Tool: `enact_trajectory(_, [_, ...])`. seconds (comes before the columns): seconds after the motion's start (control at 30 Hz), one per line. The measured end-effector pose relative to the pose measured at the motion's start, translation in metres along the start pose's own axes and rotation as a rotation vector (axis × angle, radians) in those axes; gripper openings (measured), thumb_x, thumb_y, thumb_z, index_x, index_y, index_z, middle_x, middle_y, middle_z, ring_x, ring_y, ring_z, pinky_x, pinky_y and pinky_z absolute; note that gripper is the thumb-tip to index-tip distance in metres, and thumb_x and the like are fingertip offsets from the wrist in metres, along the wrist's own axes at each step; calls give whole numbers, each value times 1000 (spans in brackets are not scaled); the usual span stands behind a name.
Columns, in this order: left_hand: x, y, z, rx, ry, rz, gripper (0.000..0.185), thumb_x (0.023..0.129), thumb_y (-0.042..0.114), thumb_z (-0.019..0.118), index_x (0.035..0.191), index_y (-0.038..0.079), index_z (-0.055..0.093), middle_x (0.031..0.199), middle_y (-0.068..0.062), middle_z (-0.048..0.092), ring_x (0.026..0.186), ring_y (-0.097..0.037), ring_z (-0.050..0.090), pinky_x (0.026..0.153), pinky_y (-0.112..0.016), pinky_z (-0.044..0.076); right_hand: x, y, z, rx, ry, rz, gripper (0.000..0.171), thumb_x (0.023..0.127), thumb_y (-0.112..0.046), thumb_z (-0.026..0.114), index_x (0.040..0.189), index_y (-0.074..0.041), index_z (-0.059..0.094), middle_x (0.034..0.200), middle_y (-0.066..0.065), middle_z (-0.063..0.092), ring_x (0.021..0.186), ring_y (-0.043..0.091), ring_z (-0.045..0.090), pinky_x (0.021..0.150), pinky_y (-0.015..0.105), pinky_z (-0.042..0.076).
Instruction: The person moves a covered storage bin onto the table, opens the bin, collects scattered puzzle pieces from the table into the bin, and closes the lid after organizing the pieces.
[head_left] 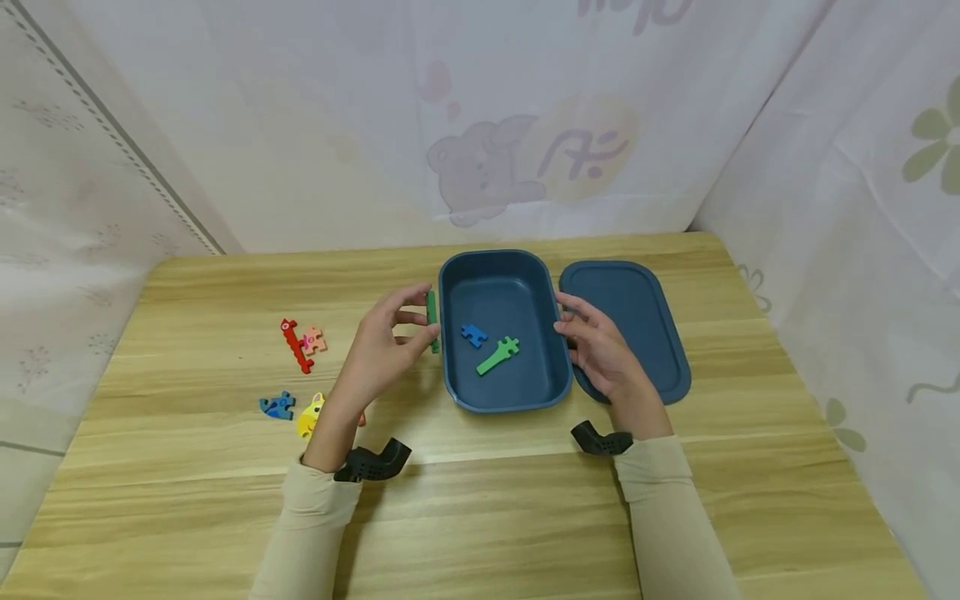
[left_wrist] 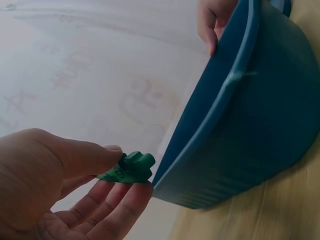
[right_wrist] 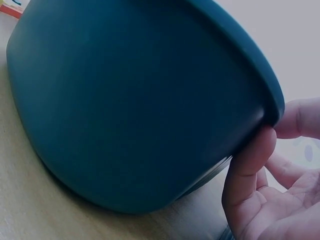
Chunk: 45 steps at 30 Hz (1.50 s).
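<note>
A dark blue box stands open at the table's middle, with a blue puzzle piece and a green puzzle piece lying inside. My left hand pinches another green piece between thumb and fingers, just outside the box's left rim; the left wrist view shows that green piece close to the blue box. My right hand holds the box's right rim, thumb pressed on the wall of the box.
The box's blue lid lies flat to the right, partly under my right hand. Loose pieces sit at the left: red, pink, blue and yellow. White patterned cloth walls surround the wooden table.
</note>
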<state>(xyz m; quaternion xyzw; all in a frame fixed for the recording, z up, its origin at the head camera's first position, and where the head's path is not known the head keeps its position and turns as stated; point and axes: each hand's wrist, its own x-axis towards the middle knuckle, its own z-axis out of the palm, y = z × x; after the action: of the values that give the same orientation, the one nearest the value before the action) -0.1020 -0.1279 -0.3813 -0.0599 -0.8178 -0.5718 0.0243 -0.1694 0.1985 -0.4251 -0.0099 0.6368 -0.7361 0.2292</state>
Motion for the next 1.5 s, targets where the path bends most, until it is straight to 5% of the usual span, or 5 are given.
enact_trajectory(1.03, [1, 6, 29, 35, -32, 65, 56, 96, 2, 76, 149, 11, 60, 133, -13, 64, 112, -29, 71, 90, -45, 66, 1, 4, -3, 5, -10, -7, 64, 110, -8, 51, 168, -9, 25, 103, -12, 56, 89, 5, 58, 70, 19, 53])
enact_trajectory(1.5, [-1, 7, 35, 129, -51, 174, 52, 95, 0, 75, 145, 10, 64, 130, -13, 68, 109, -27, 71, 86, -34, 66, 0, 3, -2, 7, -13, -10, 64, 109, -7, 51, 168, -8, 25, 103, -11, 55, 86, 5, 57, 70, 19, 53])
